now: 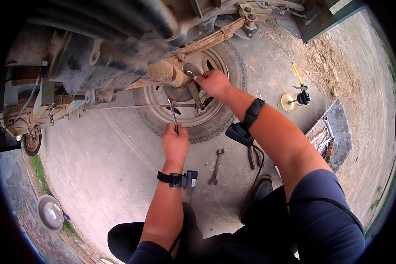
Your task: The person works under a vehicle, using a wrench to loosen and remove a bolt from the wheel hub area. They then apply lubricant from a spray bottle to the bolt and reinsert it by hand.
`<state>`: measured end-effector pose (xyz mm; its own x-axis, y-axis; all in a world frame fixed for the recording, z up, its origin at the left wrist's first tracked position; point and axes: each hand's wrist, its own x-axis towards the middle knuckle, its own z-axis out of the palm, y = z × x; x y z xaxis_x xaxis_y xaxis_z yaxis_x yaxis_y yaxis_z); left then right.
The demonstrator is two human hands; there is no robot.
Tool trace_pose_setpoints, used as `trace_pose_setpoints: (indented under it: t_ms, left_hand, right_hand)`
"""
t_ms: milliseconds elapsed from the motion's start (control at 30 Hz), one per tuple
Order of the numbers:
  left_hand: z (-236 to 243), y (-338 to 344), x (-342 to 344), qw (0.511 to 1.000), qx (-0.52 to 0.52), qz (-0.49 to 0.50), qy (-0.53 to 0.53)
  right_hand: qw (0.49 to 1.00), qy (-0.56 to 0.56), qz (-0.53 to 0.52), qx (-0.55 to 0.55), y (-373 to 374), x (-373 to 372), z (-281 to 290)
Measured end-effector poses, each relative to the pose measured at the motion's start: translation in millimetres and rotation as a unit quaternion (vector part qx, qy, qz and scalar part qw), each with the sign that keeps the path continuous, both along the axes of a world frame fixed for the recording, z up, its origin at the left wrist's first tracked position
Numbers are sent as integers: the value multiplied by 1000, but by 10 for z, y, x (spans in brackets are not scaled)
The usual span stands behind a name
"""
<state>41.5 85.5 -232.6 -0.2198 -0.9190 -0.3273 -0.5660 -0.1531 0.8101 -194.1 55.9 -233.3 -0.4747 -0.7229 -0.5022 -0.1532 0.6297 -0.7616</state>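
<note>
My left hand [175, 145] is closed round the lower end of a shiny wrench [173, 112], whose head points up in front of the wheel. Above and to the right, my right hand [213, 83] pinches at a small bright metal piece [189, 72] beside the rusty axle [167, 74]; its fingertips partly hide what they hold. Behind both hands is a wheel with a dark tire [236, 66] and a pale rim. A thin rusty rod [132, 107] runs leftward from a lever arm [193, 93] at the wheel.
An open-ended wrench [216, 166] and pliers [253, 157] lie on the concrete near my shoe [262, 188]. To the right are an oil can with a yellow spout [290, 102] and a metal tray [342, 134] of wrenches. The vehicle's underside [105, 57] hangs overhead; a metal bowl [50, 212] sits far left.
</note>
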Motion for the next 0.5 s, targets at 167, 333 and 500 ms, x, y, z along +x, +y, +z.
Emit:
trace_pose_setpoints:
  t_ms: [167,333,500]
  left_hand:
    - [-9,16,-46,1000,19,-8,14]
    - [-133,3,130,996,49,50,55]
    - [-219,73,386,967,107,207,105]
  right_hand:
    - [999,-22,-24,-21,-20,-14,-162]
    - [989,-104,-58,-85,-6,-7,-222]
    - [982,-137,-86,-101,17,29,-202]
